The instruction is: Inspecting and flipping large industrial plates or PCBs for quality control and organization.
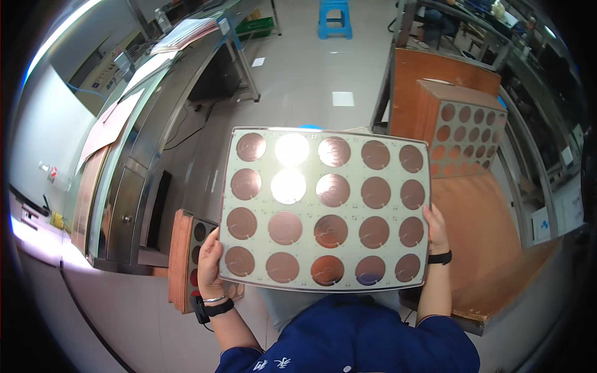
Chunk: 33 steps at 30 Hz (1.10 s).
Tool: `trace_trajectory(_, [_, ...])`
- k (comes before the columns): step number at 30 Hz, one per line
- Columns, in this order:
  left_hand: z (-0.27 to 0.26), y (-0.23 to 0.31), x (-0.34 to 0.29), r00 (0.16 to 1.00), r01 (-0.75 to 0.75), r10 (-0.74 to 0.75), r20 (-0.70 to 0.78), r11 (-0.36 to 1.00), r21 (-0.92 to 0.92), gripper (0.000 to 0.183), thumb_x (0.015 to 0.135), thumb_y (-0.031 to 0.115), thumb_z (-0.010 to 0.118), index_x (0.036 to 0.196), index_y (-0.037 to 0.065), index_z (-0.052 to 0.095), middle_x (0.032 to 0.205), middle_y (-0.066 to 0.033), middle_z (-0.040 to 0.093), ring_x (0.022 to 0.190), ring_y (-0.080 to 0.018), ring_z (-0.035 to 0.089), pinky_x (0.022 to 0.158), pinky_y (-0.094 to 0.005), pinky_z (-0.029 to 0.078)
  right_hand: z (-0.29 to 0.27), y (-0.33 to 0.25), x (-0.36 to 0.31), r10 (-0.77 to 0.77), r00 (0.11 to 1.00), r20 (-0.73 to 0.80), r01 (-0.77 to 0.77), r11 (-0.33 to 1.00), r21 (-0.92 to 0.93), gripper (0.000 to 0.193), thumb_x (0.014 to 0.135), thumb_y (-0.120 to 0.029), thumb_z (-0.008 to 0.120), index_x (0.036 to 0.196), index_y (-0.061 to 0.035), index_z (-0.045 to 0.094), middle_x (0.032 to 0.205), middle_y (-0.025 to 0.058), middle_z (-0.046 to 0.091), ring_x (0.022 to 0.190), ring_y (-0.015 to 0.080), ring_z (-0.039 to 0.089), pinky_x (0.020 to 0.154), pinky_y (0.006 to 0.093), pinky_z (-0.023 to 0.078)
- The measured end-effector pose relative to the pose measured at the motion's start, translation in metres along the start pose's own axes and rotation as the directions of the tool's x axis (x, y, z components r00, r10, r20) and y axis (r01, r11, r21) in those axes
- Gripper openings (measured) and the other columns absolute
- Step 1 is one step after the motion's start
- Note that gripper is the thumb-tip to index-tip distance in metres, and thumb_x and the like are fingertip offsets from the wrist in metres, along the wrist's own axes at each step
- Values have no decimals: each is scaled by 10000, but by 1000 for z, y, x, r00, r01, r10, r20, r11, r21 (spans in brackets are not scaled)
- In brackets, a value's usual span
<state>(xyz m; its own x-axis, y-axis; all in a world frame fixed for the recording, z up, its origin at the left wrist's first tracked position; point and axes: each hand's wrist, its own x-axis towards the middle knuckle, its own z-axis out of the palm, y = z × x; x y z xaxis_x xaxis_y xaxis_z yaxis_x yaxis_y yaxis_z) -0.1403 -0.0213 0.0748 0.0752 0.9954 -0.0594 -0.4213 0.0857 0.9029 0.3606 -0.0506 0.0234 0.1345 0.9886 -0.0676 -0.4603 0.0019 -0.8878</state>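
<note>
I hold a large rectangular circuit board panel (303,208) up in front of my body, its face tilted toward me. Rows of round copper discs cover its pale surface, and two of them shine white with reflected light. At the panel's lower left edge, my left hand (211,258) is closed with the thumb side showing; its other fingers are hidden behind the board. My right hand (436,230) grips the opposite edge, a bit higher up, its fingers partly hidden too.
To the right, a stack of similar panels (472,133) stands on a brown wooden board (472,217) in a metal frame. A second stack (180,261) leans low at left, near a glass-topped workbench (134,168) with papers (112,127). A blue stool (334,18) stands far ahead.
</note>
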Motion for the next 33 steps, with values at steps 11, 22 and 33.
trace_trajectory(11, [108,-80,17,997,-15,58,58,827,-563,444,962,181,447,1369,52,325,1368,-118,405,1256,-253,402,1068,-425,323,91,46,-18,-36,997,-61,53,952,303,469,962,-144,441,1400,-120,274,1360,62,395,1238,214,400,1023,392,350])
trace_trajectory(22, [54,-91,31,987,-6,-37,-157,965,-262,462,961,213,473,1365,44,326,1309,-90,460,1156,-189,488,954,-335,436,35,1,-20,-20,968,-252,51,992,118,339,972,-196,428,1201,38,511,910,34,610,818,107,588,666,236,490])
trace_trajectory(33, [44,-96,33,978,20,-71,-197,968,-250,455,971,248,442,1359,28,352,1299,-89,471,1138,-181,501,924,-311,453,42,2,-20,-37,967,-253,-23,973,-231,283,967,-146,443,1159,31,550,983,69,631,850,110,604,746,231,490])
